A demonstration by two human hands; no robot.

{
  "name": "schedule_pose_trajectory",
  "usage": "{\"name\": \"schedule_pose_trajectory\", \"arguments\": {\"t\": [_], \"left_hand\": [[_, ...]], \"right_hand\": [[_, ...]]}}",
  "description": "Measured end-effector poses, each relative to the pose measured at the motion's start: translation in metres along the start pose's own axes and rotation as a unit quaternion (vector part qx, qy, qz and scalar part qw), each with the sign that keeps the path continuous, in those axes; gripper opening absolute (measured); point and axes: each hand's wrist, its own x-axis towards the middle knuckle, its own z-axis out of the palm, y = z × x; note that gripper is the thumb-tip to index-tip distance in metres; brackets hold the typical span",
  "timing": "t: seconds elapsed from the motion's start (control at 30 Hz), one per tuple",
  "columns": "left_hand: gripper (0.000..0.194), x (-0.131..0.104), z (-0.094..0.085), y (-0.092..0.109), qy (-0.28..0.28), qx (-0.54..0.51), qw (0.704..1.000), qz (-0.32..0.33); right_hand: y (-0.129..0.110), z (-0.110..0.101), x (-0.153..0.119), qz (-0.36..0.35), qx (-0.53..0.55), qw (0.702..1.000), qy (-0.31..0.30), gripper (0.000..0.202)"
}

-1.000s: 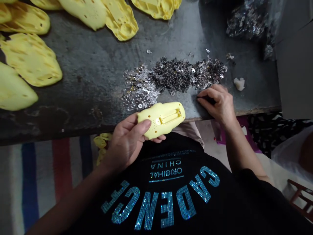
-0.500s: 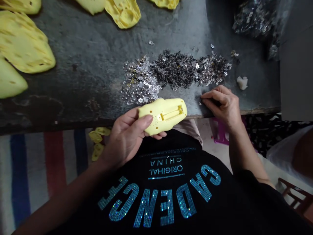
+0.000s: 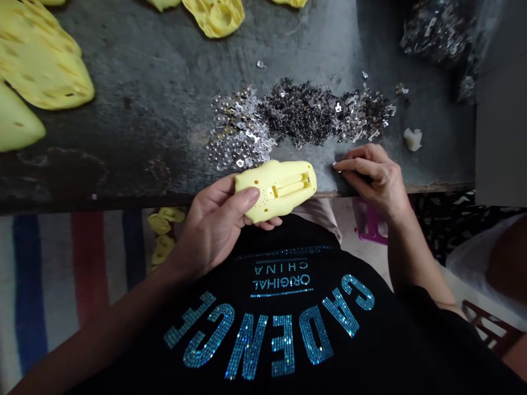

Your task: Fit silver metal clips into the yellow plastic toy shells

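My left hand point(image 3: 222, 219) is closed round one end of a yellow plastic shell point(image 3: 284, 206), thumb on top. The shell has a long battery slot facing up, a patch of small holes and a few round holes. To its right, my right hand point(image 3: 374, 175) pinches a tiny shiny metal contact piece point(image 3: 336, 168) between thumb and forefinger, just above the table's front edge. Beyond both hands lie a dark heap of small metal contacts point(image 3: 300, 112) and, at its left, a brighter heap of silvery contacts point(image 3: 241, 131).
More yellow shells point(image 3: 45, 60) lie at the left and a hollow one point(image 3: 216, 19) at the back. A clear bag of metal pieces point(image 3: 436, 33) stands back right, near a white lump point(image 3: 413, 140). Yellow pieces point(image 3: 162, 233) sit below the table edge, over striped cloth point(image 3: 88, 263).
My right hand's fingertips have shifted slightly left and up off the table with the small metal piece. The left hand keeps its grip on the shell. The view has shifted slightly.
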Motion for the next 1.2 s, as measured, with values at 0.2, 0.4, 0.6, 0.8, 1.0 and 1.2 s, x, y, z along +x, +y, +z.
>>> {"name": "schedule_pose_trajectory", "arguments": {"t": [0.2, 0.4, 0.6, 0.8, 1.0, 1.2], "left_hand": [[0.028, 0.000, 0.002, 0.002, 0.013, 0.009, 1.000, -0.008], [0.025, -0.001, 0.007, 0.001, 0.017, -0.004, 1.000, -0.005], [0.033, -0.004, 0.010, 0.000, -0.012, -0.011, 1.000, -0.016], [0.035, -0.012, 0.009, 0.000, 0.003, 0.008, 1.000, -0.022], [0.029, -0.020, 0.010, 0.000, 0.007, -0.001, 1.000, -0.014], [0.019, -0.024, 0.008, -0.003, -0.016, -0.023, 1.000, 0.005]], "right_hand": [[0.009, 0.006, -0.015, 0.006, -0.003, 0.995, 0.096, 0.026], [0.004, 0.020, -0.011, 0.001, -0.052, 0.992, 0.111, 0.007], [-0.029, 0.013, -0.008, -0.048, 0.038, 0.991, 0.123, 0.004], [-0.055, 0.014, -0.003, -0.125, 0.038, 0.981, 0.144, 0.018], [-0.064, 0.016, -0.003, -0.160, -0.031, 0.977, 0.137, 0.023], [-0.076, 0.016, -0.005, -0.170, -0.116, 0.966, 0.154, 0.024]]}}
